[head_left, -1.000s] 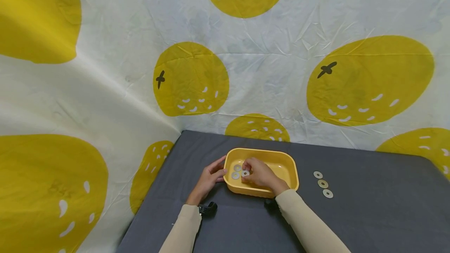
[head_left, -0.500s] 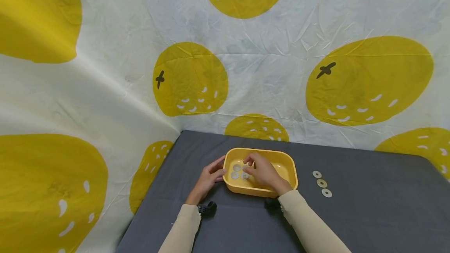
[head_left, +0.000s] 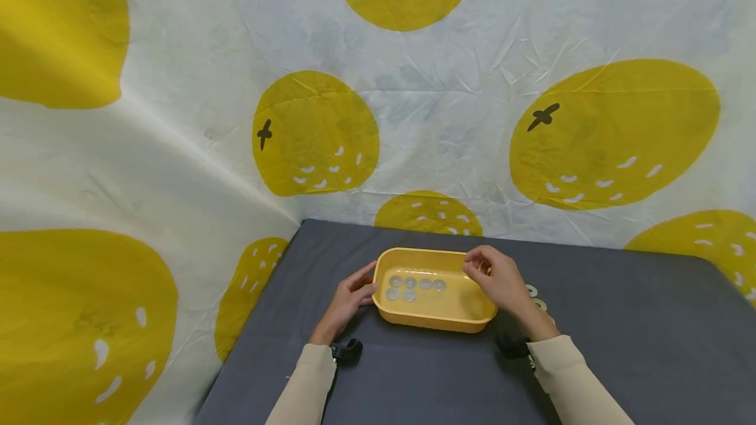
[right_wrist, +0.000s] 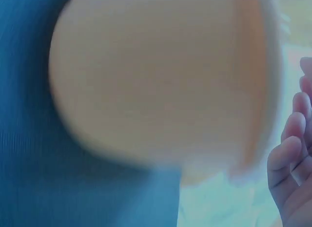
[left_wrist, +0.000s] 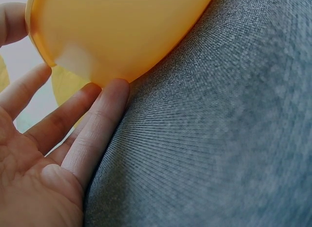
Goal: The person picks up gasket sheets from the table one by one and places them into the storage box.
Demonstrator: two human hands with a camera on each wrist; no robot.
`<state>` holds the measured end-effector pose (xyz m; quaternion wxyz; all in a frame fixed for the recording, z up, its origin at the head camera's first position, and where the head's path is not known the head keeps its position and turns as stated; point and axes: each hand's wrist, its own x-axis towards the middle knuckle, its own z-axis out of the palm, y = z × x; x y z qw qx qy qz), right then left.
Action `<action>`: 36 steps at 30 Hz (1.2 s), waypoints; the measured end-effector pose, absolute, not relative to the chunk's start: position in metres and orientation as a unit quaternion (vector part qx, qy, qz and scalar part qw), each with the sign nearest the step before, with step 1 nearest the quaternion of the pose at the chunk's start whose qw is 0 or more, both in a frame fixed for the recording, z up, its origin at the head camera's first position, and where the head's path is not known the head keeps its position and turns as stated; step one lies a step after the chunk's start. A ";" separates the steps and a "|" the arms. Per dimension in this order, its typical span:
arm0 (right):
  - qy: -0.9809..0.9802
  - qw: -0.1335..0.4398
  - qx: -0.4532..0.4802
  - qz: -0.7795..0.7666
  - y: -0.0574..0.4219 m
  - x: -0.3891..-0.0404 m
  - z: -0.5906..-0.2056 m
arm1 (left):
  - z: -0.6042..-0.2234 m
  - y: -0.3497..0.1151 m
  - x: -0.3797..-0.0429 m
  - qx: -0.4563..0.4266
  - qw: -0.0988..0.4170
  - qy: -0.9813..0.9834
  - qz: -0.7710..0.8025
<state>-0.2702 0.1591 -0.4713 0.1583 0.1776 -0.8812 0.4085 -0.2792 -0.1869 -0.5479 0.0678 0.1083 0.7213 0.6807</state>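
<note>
Several flat metal washers (head_left: 425,284) lie in two rows on the floor of a yellow plastic tub (head_left: 437,321), toward its left half. My left hand (head_left: 344,302) rests its fingertips against the tub's left end; in the left wrist view, extended fingers (left_wrist: 95,129) touch the outer wall (left_wrist: 122,32). Over the tub's right rim hovers my right hand (head_left: 499,281), its fingers loosely bent with nothing seen between them. The right wrist view shows its fingers (right_wrist: 285,159) at the edge, apart from the blurred tub (right_wrist: 156,81).
Beyond the right hand, more washers (head_left: 539,305) lie on the dark grey tablecloth (head_left: 644,326), partly covered by that hand and wrist. A white curtain (head_left: 437,136) printed with yellow fruit hangs behind and along the left side.
My right hand has let go of a washer, risen from inside the tub and moved right over its rim, uncovering the washers there. The left hand stays at the tub's end.
</note>
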 end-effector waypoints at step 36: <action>-0.966 -0.041 0.051 0.251 0.297 -0.236 -0.512 | -0.546 -0.186 -0.277 0.099 0.070 0.728 0.675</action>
